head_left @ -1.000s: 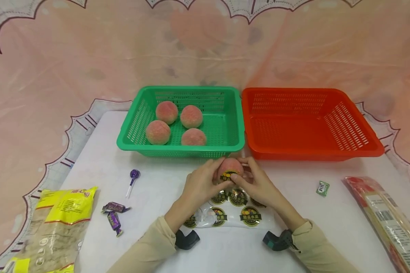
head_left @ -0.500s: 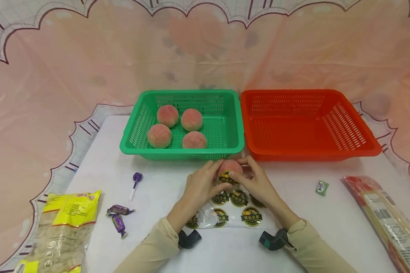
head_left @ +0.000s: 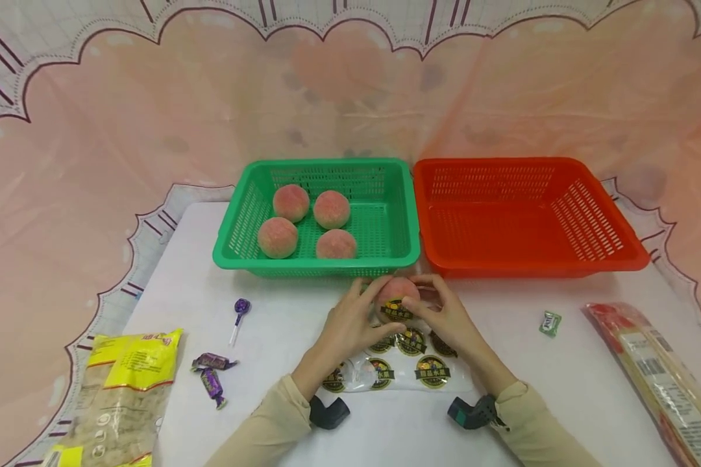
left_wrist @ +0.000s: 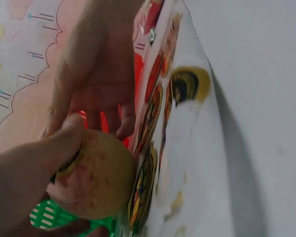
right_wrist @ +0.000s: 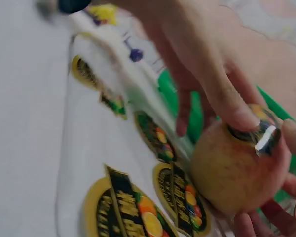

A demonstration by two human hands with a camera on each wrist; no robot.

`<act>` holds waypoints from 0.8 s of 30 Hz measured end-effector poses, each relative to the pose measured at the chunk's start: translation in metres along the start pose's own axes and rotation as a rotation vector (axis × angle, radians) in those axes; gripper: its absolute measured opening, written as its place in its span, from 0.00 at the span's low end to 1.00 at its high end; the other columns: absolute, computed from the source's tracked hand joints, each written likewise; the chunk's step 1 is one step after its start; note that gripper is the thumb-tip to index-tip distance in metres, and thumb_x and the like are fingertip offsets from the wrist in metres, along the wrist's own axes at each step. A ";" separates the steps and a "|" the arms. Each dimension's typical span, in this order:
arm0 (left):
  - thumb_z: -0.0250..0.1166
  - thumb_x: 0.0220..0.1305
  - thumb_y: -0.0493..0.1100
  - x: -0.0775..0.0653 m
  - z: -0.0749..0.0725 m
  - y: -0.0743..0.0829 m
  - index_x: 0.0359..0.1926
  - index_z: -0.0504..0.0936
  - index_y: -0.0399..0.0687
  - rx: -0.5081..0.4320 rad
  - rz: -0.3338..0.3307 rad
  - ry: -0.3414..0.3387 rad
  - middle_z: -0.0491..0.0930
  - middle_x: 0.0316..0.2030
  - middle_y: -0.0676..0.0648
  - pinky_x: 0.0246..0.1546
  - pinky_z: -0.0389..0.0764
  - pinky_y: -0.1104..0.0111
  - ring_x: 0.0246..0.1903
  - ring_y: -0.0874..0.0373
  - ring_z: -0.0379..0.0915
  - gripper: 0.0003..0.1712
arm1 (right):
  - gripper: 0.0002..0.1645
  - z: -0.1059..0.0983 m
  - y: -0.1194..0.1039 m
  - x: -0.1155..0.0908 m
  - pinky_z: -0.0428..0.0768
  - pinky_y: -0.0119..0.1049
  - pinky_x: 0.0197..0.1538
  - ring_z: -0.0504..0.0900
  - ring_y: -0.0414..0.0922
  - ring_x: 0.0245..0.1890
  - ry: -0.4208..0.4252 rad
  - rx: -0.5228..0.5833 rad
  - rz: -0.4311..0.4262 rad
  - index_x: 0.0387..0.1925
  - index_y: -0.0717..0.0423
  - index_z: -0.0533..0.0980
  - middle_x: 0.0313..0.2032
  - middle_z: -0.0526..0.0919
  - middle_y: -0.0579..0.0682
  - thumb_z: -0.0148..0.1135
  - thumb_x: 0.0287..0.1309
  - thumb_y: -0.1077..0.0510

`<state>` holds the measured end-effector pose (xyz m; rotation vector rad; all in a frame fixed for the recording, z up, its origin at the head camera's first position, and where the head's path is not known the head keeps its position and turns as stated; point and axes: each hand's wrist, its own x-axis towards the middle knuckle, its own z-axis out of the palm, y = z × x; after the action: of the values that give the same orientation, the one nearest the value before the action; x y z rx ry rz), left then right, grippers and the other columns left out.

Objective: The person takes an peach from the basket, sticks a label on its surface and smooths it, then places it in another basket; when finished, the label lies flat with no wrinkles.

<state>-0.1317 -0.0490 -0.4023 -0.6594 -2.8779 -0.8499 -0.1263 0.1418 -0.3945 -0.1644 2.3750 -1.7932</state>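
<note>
Gripping one peach [head_left: 398,288] in both hands — curling left hand [head_left: 350,324] round one side and right hand [head_left: 446,318] round the other, setting right thumb at the edge of a black-and-gold label [head_left: 394,311]. Holding it just in front of a green basket [head_left: 309,264], at the far end of a label sheet [head_left: 402,375]. Cannot tell whether lifted or resting on the sheet.

Seen from the head, and from neither wrist: four more peaches [head_left: 278,239] inside the green basket, and the full width of a red basket [head_left: 537,267]. Seen from left wrist, and missed from above: the peach's yellowish, red-mottled side, close against the sheet. Added by right wrist: a white streak of glare across the label.

Cut off in each wrist view — much of that wrist's own hand. Cut off below in the head view: a yellow bag [head_left: 131,389]. Hard to make out: lettering on the peach's label from either wrist, and any contact between left thumb and label.
</note>
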 end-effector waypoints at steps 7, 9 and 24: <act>0.58 0.45 0.71 0.002 0.018 -0.001 0.61 0.57 0.62 -0.207 -0.089 0.009 0.69 0.53 0.52 0.47 0.73 0.58 0.52 0.55 0.69 0.44 | 0.22 -0.040 0.026 -0.004 0.78 0.37 0.43 0.77 0.44 0.40 0.210 0.509 0.040 0.49 0.61 0.64 0.44 0.78 0.53 0.52 0.59 0.51; 0.59 0.46 0.69 0.004 0.021 -0.001 0.60 0.57 0.61 -0.257 -0.105 0.033 0.71 0.52 0.52 0.46 0.73 0.59 0.50 0.56 0.70 0.43 | 0.15 -0.058 0.030 -0.007 0.77 0.36 0.38 0.77 0.45 0.35 0.272 0.790 -0.002 0.40 0.61 0.68 0.36 0.78 0.50 0.50 0.61 0.52; 0.66 0.39 0.66 0.023 -0.009 0.015 0.58 0.61 0.75 -0.513 -0.017 -0.039 0.70 0.50 0.67 0.49 0.72 0.68 0.48 0.70 0.68 0.42 | 0.20 -0.131 0.020 0.015 0.66 0.34 0.60 0.69 0.43 0.55 0.896 1.688 -0.107 0.49 0.51 0.66 0.49 0.74 0.47 0.54 0.53 0.66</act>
<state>-0.1468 -0.0332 -0.3831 -0.6889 -2.7029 -1.6165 -0.1664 0.2685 -0.3798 0.8235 0.2010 -3.5372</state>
